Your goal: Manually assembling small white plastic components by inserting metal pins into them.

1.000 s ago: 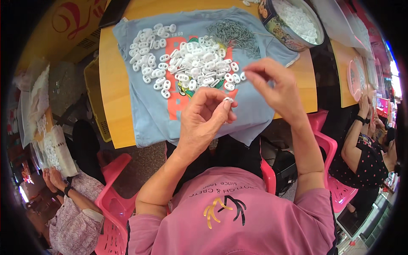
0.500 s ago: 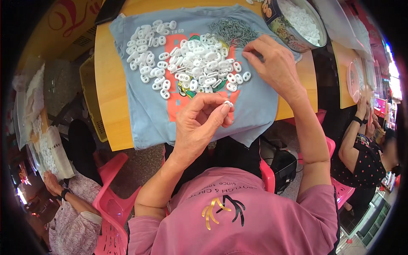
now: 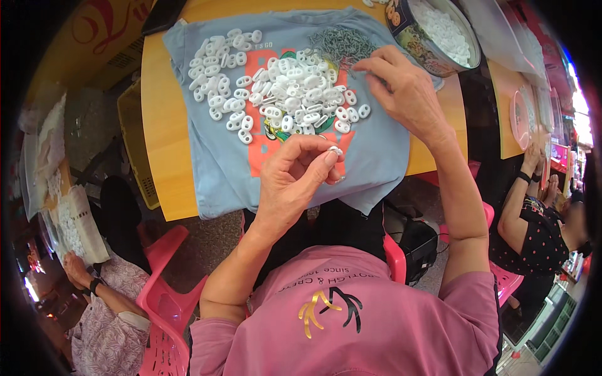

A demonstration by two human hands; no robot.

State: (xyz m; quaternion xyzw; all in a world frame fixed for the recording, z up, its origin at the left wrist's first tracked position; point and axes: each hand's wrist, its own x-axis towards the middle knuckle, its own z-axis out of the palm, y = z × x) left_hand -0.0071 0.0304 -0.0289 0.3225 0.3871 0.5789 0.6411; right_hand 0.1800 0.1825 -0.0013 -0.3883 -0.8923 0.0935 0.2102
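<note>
Between thumb and forefinger, my left hand pinches a small white oval plastic piece above the front of the cloth. My right hand is at the right edge of a heap of thin grey-green metal pieces, too fine to name. Its thumb and forefinger are bent close together; whatever lies between them is too small to make out. A dense pile of white two-holed oval plastic pieces is just beyond my left hand. More of these pieces are scattered to its left.
A blue printed T-shirt covers much of the yellow table. At the far right, a round tin holds more white pieces. Pink chairs flank me. Other people sit at both sides; another person's arm shows at right.
My right hand has shifted slightly left and away from me, its fingertips closer to the metal heap. The left hand keeps its pinch on the white piece, almost still.
</note>
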